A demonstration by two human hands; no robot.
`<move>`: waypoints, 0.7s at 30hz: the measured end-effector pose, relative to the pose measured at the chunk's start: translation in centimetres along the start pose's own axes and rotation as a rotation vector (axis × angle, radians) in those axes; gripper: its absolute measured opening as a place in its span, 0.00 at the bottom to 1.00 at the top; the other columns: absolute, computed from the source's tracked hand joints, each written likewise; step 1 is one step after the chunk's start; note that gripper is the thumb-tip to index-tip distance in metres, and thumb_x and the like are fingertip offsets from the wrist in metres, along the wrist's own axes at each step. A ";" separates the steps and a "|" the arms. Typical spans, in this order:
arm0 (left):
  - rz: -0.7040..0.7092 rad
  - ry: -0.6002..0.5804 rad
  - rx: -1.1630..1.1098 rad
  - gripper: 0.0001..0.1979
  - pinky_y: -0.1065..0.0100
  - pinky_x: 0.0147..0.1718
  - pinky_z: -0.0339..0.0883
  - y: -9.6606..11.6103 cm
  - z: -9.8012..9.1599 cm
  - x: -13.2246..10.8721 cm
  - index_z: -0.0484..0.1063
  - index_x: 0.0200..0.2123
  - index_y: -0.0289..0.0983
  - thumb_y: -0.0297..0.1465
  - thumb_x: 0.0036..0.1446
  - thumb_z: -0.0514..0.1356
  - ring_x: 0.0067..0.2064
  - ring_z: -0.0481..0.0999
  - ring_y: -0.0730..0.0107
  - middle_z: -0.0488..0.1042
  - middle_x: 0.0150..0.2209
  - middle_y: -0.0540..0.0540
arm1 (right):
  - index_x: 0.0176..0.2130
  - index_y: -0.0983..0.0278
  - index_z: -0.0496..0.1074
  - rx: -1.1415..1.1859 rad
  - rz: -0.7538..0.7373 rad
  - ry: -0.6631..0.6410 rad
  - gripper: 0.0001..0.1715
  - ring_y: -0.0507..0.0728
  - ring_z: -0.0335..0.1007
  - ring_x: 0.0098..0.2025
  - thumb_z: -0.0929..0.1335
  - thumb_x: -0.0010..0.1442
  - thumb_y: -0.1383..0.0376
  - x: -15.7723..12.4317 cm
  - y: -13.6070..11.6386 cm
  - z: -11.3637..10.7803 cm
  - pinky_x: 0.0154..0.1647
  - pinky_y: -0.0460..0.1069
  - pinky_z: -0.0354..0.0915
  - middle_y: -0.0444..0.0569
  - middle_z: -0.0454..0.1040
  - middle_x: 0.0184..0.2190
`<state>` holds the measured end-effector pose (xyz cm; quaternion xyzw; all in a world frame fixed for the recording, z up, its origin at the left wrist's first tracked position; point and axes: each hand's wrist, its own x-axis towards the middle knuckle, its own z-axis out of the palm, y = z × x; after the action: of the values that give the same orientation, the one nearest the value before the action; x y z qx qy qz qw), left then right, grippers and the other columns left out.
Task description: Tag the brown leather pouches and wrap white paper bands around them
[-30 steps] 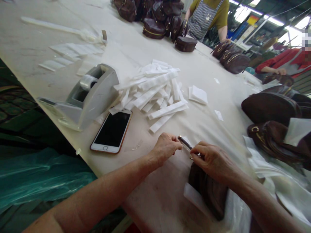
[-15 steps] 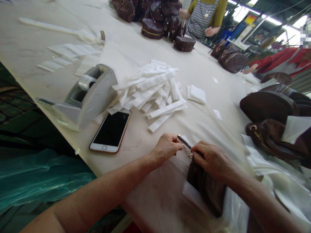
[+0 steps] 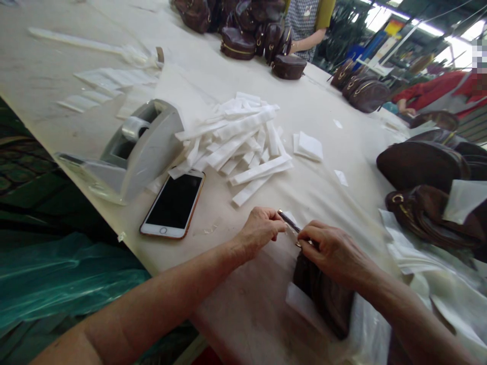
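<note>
My left hand (image 3: pixel 264 228) is closed in a pinch beside the tip of a slim dark piece with a shiny metallic end (image 3: pixel 288 220). What lies between its fingertips is too small to make out; a thin pale line runs from there toward my other hand. That slim piece is gripped by my right hand (image 3: pixel 329 248), thumb and fingers closed round it. Below the right hand a small dark brown leather bag (image 3: pixel 329 304) rests on the table, partly covered by the hand, with white sheeting under it. A gold-coloured metal bit (image 3: pixel 299 244) shows between the hands.
Left of my hands lie a phone (image 3: pixel 173 205), a grey tape dispenser (image 3: pixel 146 147) and a heap of white strips (image 3: pixel 243 134). Brown bags (image 3: pixel 422 167) crowd the right side, others (image 3: pixel 238 43) the far edge. Two people stand across the table (image 3: pixel 353 147).
My hands have barely shifted and keep the same grips. At the far side, the person in the checked apron has moved left, an arm now reaching down behind the bags.
</note>
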<state>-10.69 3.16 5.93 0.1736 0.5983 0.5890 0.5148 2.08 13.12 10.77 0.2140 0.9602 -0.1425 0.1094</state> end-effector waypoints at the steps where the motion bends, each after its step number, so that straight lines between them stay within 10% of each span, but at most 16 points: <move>1: 0.001 -0.004 0.005 0.06 0.76 0.19 0.49 0.0 0.0 0.0 0.63 0.16 0.34 0.23 0.41 0.57 0.17 0.56 0.81 0.59 0.13 0.56 | 0.30 0.63 0.74 -0.002 -0.001 0.004 0.12 0.52 0.71 0.30 0.62 0.56 0.68 0.0 0.1 0.0 0.33 0.46 0.61 0.46 0.74 0.30; 9: 0.035 -0.031 0.091 0.02 0.77 0.20 0.53 -0.2 0.0 0.0 0.68 0.23 0.32 0.24 0.42 0.59 0.20 0.59 0.81 0.64 0.19 0.54 | 0.29 0.63 0.75 -0.023 -0.012 0.029 0.13 0.52 0.70 0.30 0.61 0.57 0.68 -0.1 0.4 0.3 0.33 0.46 0.61 0.47 0.74 0.30; 14: 0.286 -0.056 0.327 0.32 0.78 0.25 0.58 -1.2 0.2 0.3 0.68 0.52 0.40 0.20 0.40 0.60 0.24 0.61 0.83 0.70 0.41 0.50 | 0.31 0.63 0.75 -0.023 -0.026 0.032 0.14 0.52 0.70 0.30 0.60 0.57 0.67 -0.2 0.7 0.5 0.33 0.46 0.61 0.48 0.74 0.30; 21: 0.334 -0.147 0.370 0.06 0.76 0.32 0.63 -2.3 1.2 0.6 0.76 0.30 0.34 0.23 0.50 0.59 0.32 0.72 0.73 0.75 0.29 0.49 | 0.31 0.63 0.75 -0.008 -0.010 0.018 0.15 0.53 0.71 0.31 0.60 0.57 0.66 -0.3 0.7 0.4 0.32 0.47 0.61 0.48 0.74 0.31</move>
<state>-9.00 3.70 3.89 0.4034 0.6200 0.5321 0.4119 2.69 13.51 10.35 0.2100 0.9627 -0.1372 0.1010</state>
